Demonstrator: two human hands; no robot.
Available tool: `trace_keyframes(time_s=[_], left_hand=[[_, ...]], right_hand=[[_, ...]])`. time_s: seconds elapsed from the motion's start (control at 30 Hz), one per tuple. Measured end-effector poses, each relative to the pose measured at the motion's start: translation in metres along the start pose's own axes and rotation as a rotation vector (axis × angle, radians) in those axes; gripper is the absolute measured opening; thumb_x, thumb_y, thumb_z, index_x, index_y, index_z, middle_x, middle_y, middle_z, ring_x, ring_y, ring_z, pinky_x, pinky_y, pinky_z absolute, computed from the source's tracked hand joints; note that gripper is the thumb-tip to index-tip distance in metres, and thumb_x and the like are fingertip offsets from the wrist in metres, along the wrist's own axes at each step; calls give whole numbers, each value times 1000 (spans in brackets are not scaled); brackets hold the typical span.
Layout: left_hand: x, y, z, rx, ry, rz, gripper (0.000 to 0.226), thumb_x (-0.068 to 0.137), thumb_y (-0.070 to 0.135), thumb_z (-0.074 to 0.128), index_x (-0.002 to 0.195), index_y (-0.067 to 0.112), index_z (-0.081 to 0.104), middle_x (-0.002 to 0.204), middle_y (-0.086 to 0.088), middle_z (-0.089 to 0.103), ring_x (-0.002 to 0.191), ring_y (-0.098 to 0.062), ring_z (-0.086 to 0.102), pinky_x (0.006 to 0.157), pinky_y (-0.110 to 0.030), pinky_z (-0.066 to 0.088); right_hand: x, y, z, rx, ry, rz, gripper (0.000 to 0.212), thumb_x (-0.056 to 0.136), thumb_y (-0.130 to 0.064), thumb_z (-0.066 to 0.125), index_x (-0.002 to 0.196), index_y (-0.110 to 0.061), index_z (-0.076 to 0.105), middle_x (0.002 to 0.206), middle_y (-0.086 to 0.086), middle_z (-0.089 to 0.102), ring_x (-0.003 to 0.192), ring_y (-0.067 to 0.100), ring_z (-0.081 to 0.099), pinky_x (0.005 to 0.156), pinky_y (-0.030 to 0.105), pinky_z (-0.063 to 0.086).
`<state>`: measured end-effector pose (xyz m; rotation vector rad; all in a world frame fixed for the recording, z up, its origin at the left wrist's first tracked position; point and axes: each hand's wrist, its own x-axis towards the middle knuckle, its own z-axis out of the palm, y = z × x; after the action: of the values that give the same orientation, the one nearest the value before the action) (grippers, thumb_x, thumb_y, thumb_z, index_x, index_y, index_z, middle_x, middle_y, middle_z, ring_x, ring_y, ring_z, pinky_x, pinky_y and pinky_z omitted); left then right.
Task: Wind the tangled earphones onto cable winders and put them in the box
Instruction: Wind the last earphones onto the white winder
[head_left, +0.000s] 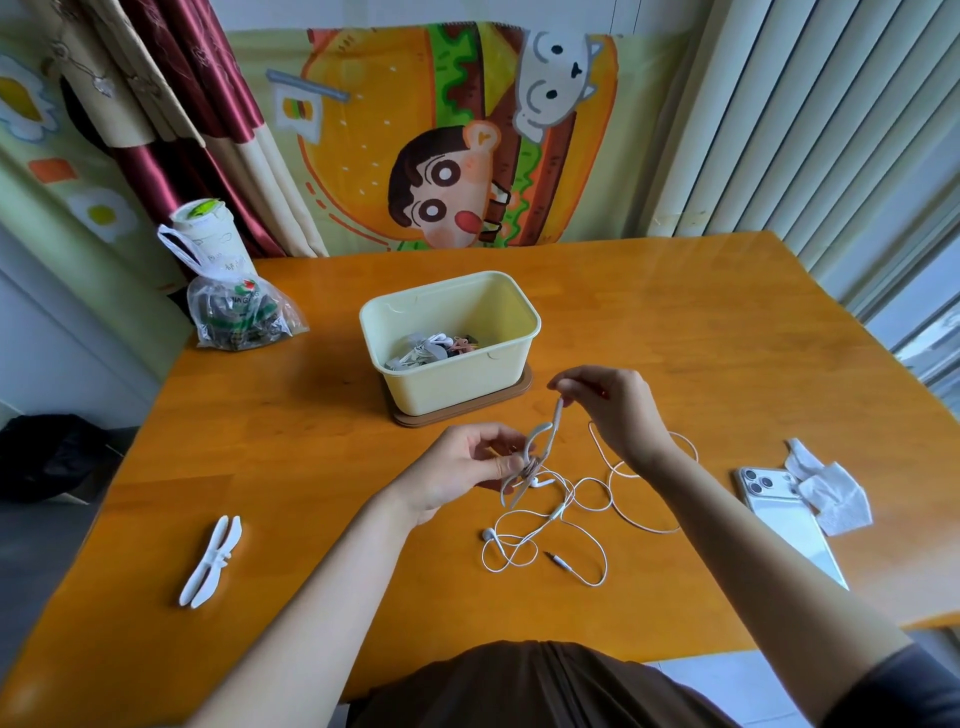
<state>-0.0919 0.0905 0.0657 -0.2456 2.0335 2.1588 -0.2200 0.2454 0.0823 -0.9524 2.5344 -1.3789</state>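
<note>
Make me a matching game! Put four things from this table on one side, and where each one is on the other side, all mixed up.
Things
1. pale yellow plastic box
2. white dragonfly-shaped cable winder
3. white smartphone
4. grey cable winder

Places
A. next to the crumpled white tissue
B. pinched between the left hand and the right hand
C. lying alone on the left side of the orange wooden table
D. standing on the brown mat

Pairs: 1-D, 2-C, 3-A, 4-B
</note>
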Motion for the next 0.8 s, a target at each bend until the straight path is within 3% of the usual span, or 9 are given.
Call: trace_keyframes(time_s=[0.1,0.3,0.57,0.8], left_hand=[[1,3,-2,1,2,-46,15,87,9,63,102,13,67,89,-1,69,80,-13,67,67,-23,54],[5,-6,-5,-8,164,-159,15,87,13,65,102,10,67,91,-7,69,74,-13,65,65,-25,55],[2,3,3,62,30,-97,13,88,8,64,99,14,67,89,-7,67,77,-14,64,62,-19,53],[-2,6,2,19,28,-61,16,88,9,63,103,11,66,90,-2,69,81,-11,66,68,-22,53]], right_hand=[[-2,-2,1,60,40,0,10,88,-13,61,88,-10,71,76,0,68,70,8,62,68,16,48],[-1,-8,-5,115,73,-2,9,88,-13,61,87,-14,70,71,-5,66,65,0,61,66,13,48],[-2,3,0,112,68,26,12,88,-13,61,90,-9,72,77,1,68,69,4,62,67,12,49],[-3,8,-1,136,70,46,11,88,-12,61,89,-10,71,76,1,68,68,3,62,66,11,48]])
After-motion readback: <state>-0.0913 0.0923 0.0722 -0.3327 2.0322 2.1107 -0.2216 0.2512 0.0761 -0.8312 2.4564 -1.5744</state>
